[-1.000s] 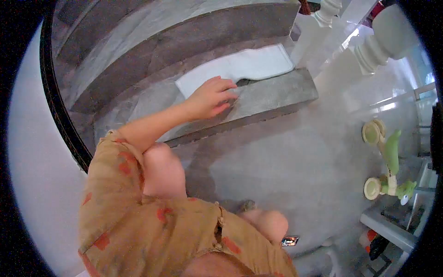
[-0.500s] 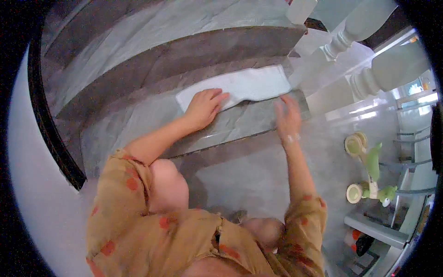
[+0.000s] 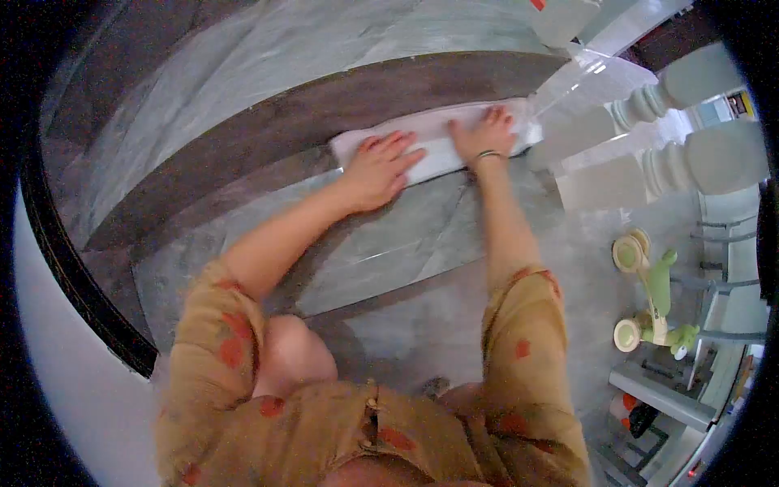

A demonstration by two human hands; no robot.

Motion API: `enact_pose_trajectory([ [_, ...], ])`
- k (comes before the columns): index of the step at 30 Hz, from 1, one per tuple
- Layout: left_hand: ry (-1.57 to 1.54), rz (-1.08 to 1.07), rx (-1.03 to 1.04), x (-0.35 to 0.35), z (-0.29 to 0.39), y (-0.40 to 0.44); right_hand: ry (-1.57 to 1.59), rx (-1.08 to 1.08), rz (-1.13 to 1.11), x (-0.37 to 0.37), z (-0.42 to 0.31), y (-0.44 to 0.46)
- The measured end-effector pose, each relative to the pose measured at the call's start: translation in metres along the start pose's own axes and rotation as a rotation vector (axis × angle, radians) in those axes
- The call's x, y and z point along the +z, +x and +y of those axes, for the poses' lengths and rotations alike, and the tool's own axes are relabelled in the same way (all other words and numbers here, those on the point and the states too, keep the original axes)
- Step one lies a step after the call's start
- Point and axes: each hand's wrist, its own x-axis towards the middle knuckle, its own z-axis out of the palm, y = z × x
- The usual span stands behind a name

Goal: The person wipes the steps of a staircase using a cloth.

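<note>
A white cloth (image 3: 438, 157) lies long and flat on the lowest grey stair step (image 3: 389, 235), close against the riser behind it. My left hand (image 3: 381, 169) rests on the cloth's left part, fingers spread and pointing right. On its right part lies my right hand (image 3: 484, 138), palm down with the fingers apart and a thin band round the wrist. Neither hand grips anything. The cloth's right end reaches near the base of the white balusters.
Curved grey steps (image 3: 324, 40) rise behind. White balusters (image 3: 649, 174) stand at the right. A green and cream ride-on toy (image 3: 657, 292) is on the floor at the right, near a grey frame (image 3: 665, 396). A dark skirting strip (image 3: 77, 276) curves along the left wall.
My right hand has come into view and moved up onto the cloth. The cloth has shifted back against the riser and lies straighter. My left hand stays on its left part.
</note>
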Motion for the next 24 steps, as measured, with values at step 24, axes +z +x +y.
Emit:
enact_pose_trajectory([
  [24,0.027,-0.393,0.140,-0.026,0.082,-0.133,0.165,-0.503,0.070,0.001,0.021,-0.173],
])
